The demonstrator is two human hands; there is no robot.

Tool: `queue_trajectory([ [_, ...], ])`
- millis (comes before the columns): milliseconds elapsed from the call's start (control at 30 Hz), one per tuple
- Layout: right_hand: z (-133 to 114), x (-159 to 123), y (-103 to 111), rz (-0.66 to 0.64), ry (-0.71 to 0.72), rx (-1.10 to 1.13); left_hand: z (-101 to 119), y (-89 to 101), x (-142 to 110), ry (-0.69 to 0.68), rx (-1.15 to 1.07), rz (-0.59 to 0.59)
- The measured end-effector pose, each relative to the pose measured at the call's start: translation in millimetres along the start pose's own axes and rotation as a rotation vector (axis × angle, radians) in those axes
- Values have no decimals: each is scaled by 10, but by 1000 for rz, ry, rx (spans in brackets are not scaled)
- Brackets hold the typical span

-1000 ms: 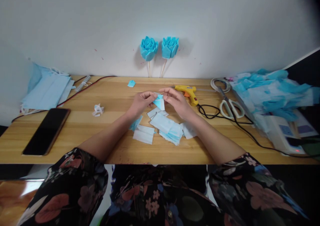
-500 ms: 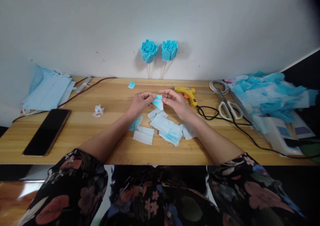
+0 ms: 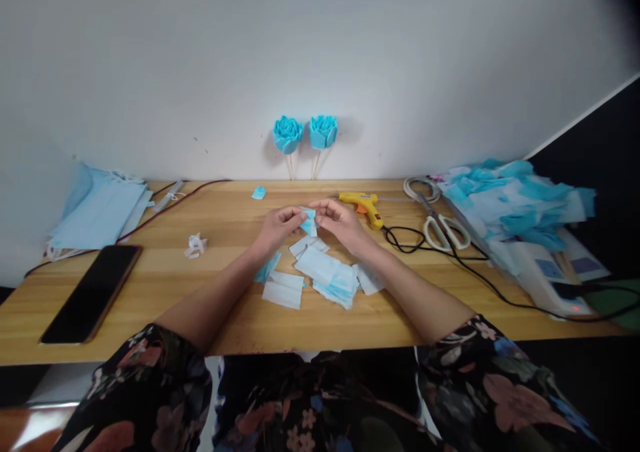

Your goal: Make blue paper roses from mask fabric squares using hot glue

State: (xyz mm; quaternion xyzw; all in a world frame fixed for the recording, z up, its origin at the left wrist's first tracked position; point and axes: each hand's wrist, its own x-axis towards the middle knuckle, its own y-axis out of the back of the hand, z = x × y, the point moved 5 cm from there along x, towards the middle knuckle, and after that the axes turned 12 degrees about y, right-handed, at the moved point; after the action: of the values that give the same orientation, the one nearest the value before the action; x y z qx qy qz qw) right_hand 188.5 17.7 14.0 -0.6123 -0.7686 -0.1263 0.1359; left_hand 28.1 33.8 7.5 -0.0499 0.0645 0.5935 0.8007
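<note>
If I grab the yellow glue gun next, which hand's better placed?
Probably the right hand: the glue gun lies just beyond it, farther from the left hand. Both hands are at the small blue piece, though, so the right may need freeing first.

Small blue piece (image 3: 310, 224), seemingly folded

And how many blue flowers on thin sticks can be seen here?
2. The left flower and the right flower are side by side before the wall, above the table's back edge. The scrap pile could hide others.
</note>
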Motion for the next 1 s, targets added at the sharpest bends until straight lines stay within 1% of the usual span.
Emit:
queue_trajectory([
  [100,33,-1,4,-2,-8,-11,-5,-2,2,9,-27,-7],
  [200,42,-3,4,6,-21,16,-10,25,-6,16,-31,16],
  [367,67,9,72,95,-74,81,-39,99,14,18,-84,87],
  [567,169,29,126,131,-144,173,-63,108,40,25,-116,74],
  [733,188,42,148,161,-116,145,-71,113,43,37,-119,77],
  [900,138,29,148,182,-89,123,-56,112,33,36,-97,71],
  [1000,103,22,142,183,-50,91,-45,107,27,41,-66,66],
])
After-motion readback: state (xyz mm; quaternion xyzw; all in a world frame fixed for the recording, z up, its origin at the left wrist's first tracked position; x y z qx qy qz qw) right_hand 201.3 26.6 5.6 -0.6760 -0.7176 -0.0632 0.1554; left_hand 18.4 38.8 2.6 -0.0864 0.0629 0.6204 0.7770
